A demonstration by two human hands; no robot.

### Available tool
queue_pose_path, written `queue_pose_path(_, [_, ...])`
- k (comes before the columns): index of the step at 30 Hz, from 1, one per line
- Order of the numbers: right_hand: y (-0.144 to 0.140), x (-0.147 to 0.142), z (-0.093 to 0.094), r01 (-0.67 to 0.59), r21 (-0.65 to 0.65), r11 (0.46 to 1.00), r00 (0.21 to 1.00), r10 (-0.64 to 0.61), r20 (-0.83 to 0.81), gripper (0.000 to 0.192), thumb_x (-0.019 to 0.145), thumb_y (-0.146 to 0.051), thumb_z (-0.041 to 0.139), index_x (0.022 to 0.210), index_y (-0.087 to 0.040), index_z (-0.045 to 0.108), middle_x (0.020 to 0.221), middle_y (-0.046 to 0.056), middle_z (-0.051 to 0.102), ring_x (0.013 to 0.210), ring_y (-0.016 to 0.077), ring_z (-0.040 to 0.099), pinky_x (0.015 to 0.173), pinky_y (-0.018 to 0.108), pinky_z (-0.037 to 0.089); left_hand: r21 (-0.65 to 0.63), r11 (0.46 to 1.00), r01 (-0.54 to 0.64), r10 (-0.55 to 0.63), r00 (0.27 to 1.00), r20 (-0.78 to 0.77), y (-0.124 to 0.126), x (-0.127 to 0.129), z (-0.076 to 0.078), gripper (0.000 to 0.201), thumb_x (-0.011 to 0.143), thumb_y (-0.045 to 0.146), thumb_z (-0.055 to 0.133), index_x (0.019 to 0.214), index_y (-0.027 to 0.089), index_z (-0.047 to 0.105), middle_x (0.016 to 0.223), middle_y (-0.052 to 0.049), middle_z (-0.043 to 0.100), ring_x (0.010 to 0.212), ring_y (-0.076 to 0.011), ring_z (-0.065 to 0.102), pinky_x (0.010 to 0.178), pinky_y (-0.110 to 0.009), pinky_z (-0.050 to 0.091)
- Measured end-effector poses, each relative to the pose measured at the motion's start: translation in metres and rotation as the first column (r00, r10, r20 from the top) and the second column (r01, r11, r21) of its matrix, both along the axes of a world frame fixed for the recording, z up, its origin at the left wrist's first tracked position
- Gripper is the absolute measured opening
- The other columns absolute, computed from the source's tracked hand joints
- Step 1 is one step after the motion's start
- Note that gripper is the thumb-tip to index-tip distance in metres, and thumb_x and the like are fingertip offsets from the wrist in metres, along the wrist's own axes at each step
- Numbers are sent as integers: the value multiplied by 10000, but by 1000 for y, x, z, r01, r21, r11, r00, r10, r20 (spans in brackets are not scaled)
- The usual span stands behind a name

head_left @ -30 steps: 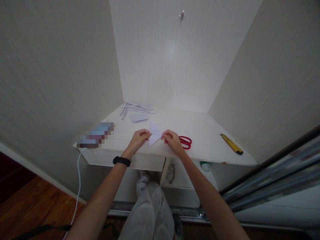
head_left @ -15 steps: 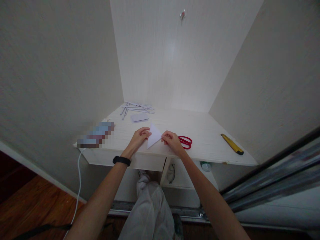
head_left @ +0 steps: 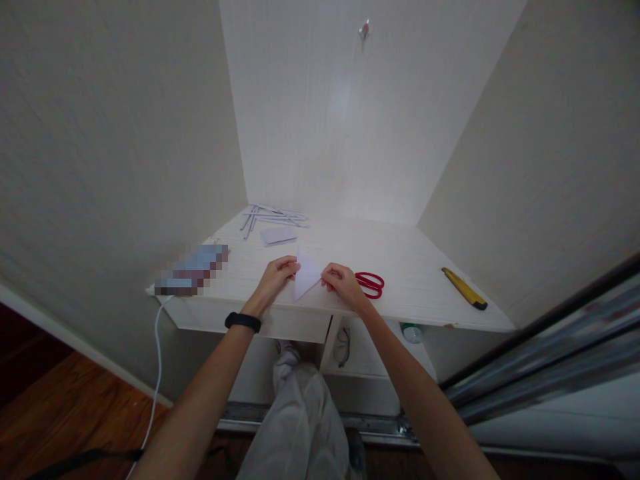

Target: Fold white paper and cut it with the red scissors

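A white folded paper triangle (head_left: 306, 274) lies between my two hands near the front edge of the pale wooden desk (head_left: 410, 280). My left hand (head_left: 274, 278), with a black band on its wrist, pinches the triangle's left edge. My right hand (head_left: 344, 285) pinches its right corner. Both hands rest low on the desk top.
Red-handled scissors (head_left: 371, 283) lie just right of my right hand. A yellow utility knife (head_left: 463, 288) lies near the desk's right edge. A small folded paper (head_left: 279, 235) and several paper strips (head_left: 274, 215) sit at the back left. A blurred object (head_left: 193, 269) with a white cable (head_left: 155, 373) is at the left edge.
The paper triangle has been turned and lowered slightly; its tip now leans a little more to the left. My hands stayed almost in the same place.
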State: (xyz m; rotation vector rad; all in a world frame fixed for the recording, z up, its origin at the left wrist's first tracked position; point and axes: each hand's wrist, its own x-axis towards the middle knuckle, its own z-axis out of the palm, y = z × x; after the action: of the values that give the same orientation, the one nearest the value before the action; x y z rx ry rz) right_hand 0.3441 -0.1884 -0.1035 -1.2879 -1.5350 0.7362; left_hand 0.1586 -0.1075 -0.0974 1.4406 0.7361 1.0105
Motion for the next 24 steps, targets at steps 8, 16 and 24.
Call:
queue_pose_path(8, [1,1,-2,-9,1,1000,1000,9,3,193,927,-299,550,903,-118,613,778,-1,624,609,99,591,567,249,516,-4,1000,13,-13,999,-34,1,-1,-1,216,883,304,576,1008,131,609,965,-49,642,799,-158,627,698,-338,540])
queue_pose_path(16, [2,2,-3,-27,-17,999,1000,27,-1,194,927,-301,549,962,-120,612,850,20,637,672,118,614,609,275,533,-43,998,38,-42,996,-77,5,-2,-5,288,887,315,567,1121,146,579,1093,-78,621,902,-193,626,763,-388,542])
queue_pose_path(24, [3,2,-3,-27,-23,999,1000,27,-5,200,927,-302,548,992,-123,610,885,29,641,699,126,621,626,286,539,-62,997,40,-45,996,-77,6,-2,-7,312,888,319,565,1152,152,567,1138,-88,607,946,-208,619,793,-410,535])
